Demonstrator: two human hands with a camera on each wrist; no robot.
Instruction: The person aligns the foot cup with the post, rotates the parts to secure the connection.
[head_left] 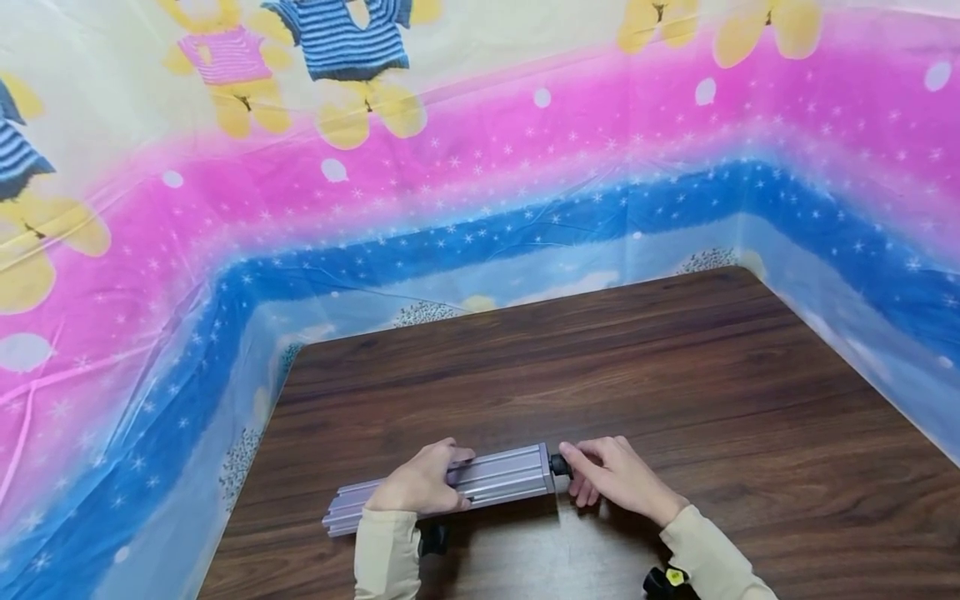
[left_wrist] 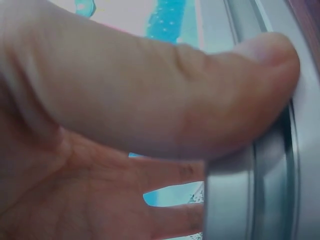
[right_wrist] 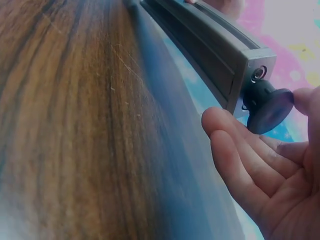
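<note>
My left hand (head_left: 420, 487) grips the aluminium rail (head_left: 495, 479) lying on the surface (head_left: 675, 375); my right hand (head_left: 615, 479) pinches the black knob (head_left: 558, 465) at its end. I judge knob-turning underway; next needs steady bracing. Patterned sheeting (head_left: 480, 167) beyond.

Silver-grey ridged aluminium bar (head_left: 480, 486) with a black knob (head_left: 558, 465), on a dark brown wood-grain table (head_left: 637, 367); pink, blue and cream teddy-bear-print sheet (head_left: 450, 167) behind.

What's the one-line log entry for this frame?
left hand: grips rail | right hand: fingers on black knob | rail on table
</note>
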